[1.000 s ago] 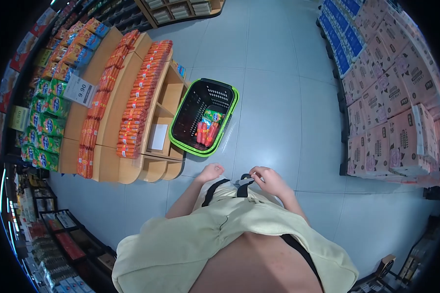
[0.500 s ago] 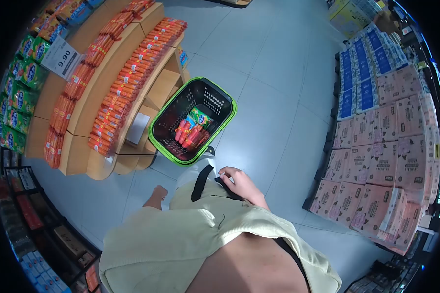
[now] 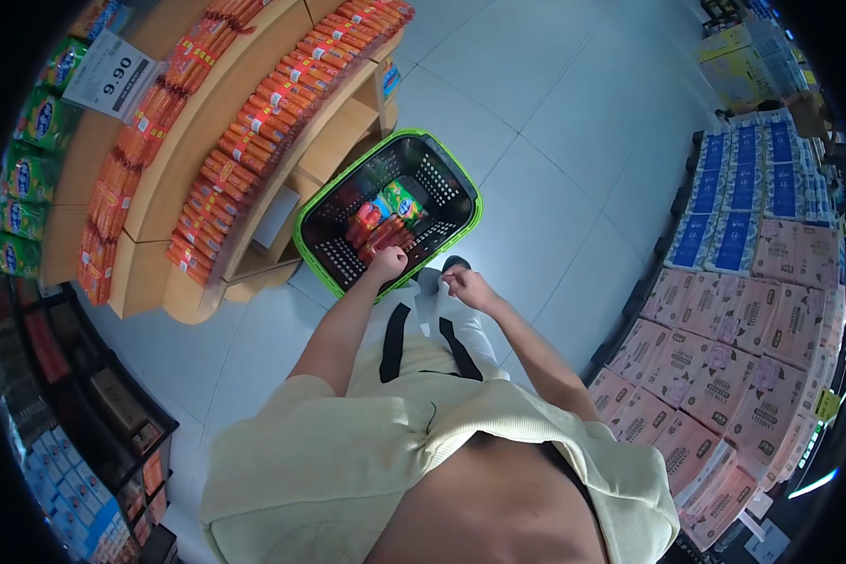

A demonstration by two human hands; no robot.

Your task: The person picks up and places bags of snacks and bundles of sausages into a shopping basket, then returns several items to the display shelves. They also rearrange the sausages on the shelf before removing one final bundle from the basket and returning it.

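Observation:
A black shopping basket (image 3: 480, 202) with a bright green rim stands on the floor in front of my feet, beside the shelf. Red sausage packs (image 3: 367, 218) and a green packet (image 3: 404, 205) lie in it. My left hand (image 3: 388, 265) is closed in a loose fist and overlaps the basket's near side in this view, just short of the sausages. Just outside the near right corner of the rim, my right hand (image 3: 470, 288) hangs over my leg with its fingers curled. Neither hand shows anything in it.
On the left, a wooden tiered shelf (image 3: 164, 211) carries rows of orange-wrapped sausages (image 3: 282, 99), green packets (image 3: 47, 117) and a 9.90 price sign (image 3: 113, 75). Stacked pink packs (image 3: 714, 362) and blue-white packs (image 3: 733, 197) line the right. A dark rack (image 3: 113, 404) stands lower left.
My left hand has swung forward from beside the body to over the basket's near side. My right hand has also moved forward. The basket now appears slightly further right, and the shelves have shifted in view.

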